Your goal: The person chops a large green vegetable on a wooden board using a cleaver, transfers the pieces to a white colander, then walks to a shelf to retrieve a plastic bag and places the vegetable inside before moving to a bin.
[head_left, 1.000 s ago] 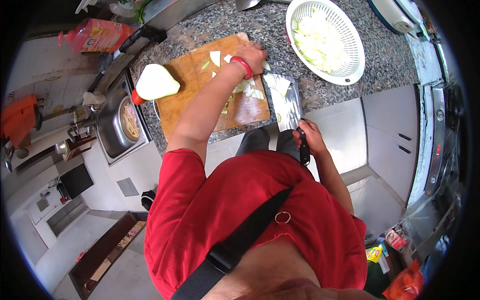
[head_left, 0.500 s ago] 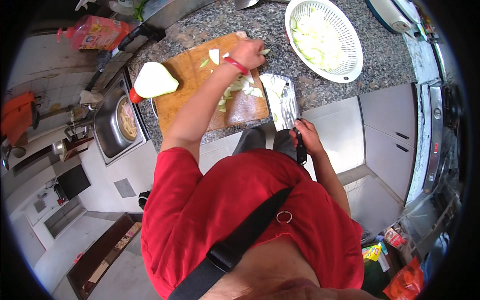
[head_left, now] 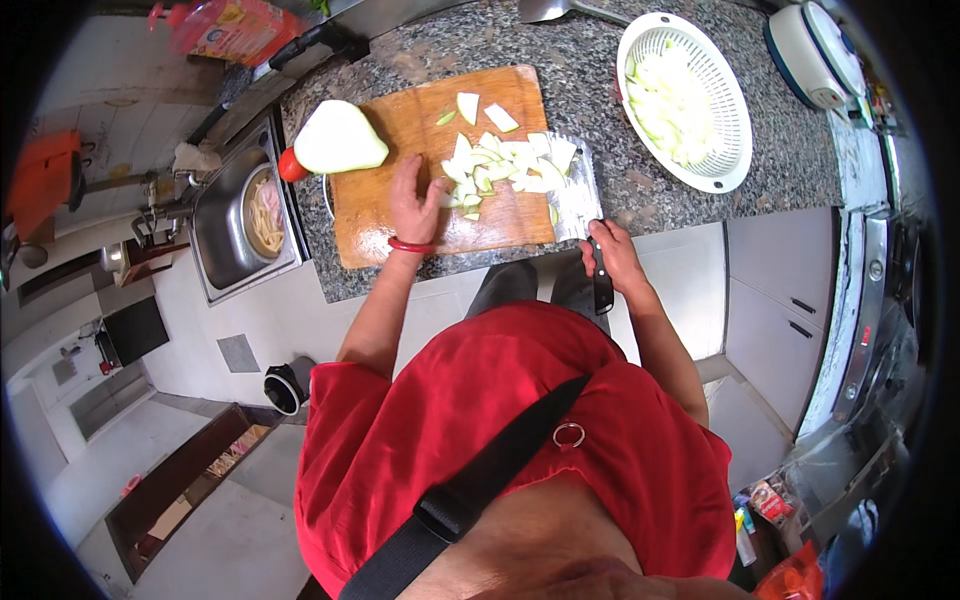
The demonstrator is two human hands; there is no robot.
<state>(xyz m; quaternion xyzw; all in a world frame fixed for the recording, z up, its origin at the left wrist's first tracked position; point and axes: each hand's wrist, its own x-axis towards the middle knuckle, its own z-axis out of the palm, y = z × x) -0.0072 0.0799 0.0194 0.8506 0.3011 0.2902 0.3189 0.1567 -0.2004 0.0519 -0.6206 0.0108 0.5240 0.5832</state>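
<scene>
Your left hand (head_left: 415, 205): drawn back from the board's far edge, now flat and holding nothing, beside pale green vegetable slices (head_left: 500, 165) on the wooden cutting board (head_left: 400, 130). Your right hand (head_left: 612, 258): grip closed on the broad steel cleaver (head_left: 578, 195), blade now loaded with slices, ready to carry.

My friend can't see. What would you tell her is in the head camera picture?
A person in a red shirt stands at a speckled grey stone counter, left hand touching pale green vegetable slices on a wooden cutting board, right hand gripping a black-handled cleaver. A white round colander holds more slices.
</scene>
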